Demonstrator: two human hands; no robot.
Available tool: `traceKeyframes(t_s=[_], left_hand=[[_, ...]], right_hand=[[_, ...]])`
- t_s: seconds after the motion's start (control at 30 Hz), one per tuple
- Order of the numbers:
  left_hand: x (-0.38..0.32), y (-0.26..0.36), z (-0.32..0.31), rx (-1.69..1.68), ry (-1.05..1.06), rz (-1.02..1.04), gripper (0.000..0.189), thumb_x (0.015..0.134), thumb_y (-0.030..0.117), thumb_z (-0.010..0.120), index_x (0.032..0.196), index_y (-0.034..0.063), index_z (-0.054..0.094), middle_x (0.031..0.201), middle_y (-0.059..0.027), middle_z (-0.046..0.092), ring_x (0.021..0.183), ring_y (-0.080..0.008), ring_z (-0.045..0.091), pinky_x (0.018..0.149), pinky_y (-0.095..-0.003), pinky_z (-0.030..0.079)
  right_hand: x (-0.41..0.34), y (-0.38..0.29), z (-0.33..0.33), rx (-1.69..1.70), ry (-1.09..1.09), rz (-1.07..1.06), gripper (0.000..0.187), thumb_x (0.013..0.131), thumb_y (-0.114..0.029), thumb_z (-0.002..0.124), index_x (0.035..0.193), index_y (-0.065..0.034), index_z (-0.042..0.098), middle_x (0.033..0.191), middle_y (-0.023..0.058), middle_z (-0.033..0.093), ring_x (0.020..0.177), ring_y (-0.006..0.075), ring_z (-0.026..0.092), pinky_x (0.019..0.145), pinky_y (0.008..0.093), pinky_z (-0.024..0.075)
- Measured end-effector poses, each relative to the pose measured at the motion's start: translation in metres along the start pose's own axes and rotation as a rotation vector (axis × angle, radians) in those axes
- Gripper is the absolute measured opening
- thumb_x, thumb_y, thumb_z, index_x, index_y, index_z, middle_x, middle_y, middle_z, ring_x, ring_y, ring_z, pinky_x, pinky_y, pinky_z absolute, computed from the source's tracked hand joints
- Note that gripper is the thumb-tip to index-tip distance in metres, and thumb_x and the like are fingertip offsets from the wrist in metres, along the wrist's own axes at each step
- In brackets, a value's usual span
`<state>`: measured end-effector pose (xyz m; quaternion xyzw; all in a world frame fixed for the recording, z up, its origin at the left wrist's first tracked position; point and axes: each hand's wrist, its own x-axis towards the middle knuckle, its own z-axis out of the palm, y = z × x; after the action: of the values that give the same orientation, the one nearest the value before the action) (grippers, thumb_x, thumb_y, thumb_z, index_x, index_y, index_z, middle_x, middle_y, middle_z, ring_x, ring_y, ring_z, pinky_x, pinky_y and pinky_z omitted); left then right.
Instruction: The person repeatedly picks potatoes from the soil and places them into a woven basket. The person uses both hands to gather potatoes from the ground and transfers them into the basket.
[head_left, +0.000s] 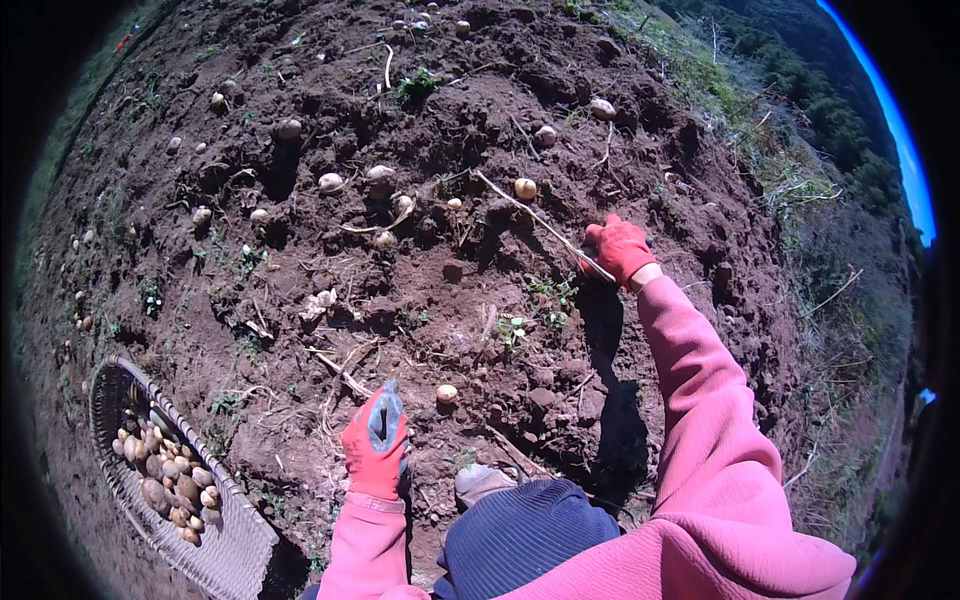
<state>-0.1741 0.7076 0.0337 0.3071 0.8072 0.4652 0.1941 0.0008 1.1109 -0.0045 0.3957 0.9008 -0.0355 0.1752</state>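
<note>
Both my hands wear red work gloves with grey palms. My right hand (618, 249) reaches forward to the soil, beside the lower end of a long dry stalk (536, 217); its fingertips are hidden, so what it holds, if anything, cannot be told. A yellowish potato (526, 188) lies up and left of it. My left hand (377, 442) is above the ground nearer to me, thumb and fingers close together, their inner side mostly hidden. Just right of it a small potato (446, 394) rests on the soil. More potatoes (331, 183) are scattered farther forward.
A woven basket (247, 517) holding many potatoes (176, 480) stands on the ground at the lower left. Clods, dry stems and small green weeds (512, 330) cover the brown soil. A grassy edge (795, 180) runs along the right. My bent knee (525, 536) is below.
</note>
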Motion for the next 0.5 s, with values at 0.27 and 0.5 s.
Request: traceKeyframes(t_s=[0.27, 0.5], left_hand=[[0.018, -0.009, 0.08, 1.029, -0.571, 0.043, 0.054, 0.074, 0.05, 0.067, 0.116, 0.0179, 0.056, 0.086, -0.0108, 0.061, 0.08, -0.0305, 0.062, 0.07, -0.0426, 0.042], [0.021, -0.015, 0.036, -0.891, -0.446, -0.725, 0.036, 0.094, 0.02, 0.056, 0.126, 0.0071, 0.05, 0.112, -0.0117, 0.061, 0.094, -0.023, 0.063, 0.077, -0.0366, 0.055]], right_hand=[[-0.098, -0.015, 0.037, 0.218, -0.019, 0.156, 0.064, 0.074, -0.059, 0.063, 0.107, -0.0053, 0.056, 0.109, 0.0213, 0.052, 0.096, 0.0385, 0.057, 0.082, 0.0462, 0.0461], [-0.142, -0.041, -0.001, 1.541, 0.164, 0.463, 0.034, 0.087, -0.033, 0.064, 0.097, -0.001, 0.06, 0.076, 0.0016, 0.061, 0.066, 0.0082, 0.055, 0.063, 0.0266, 0.0471]])
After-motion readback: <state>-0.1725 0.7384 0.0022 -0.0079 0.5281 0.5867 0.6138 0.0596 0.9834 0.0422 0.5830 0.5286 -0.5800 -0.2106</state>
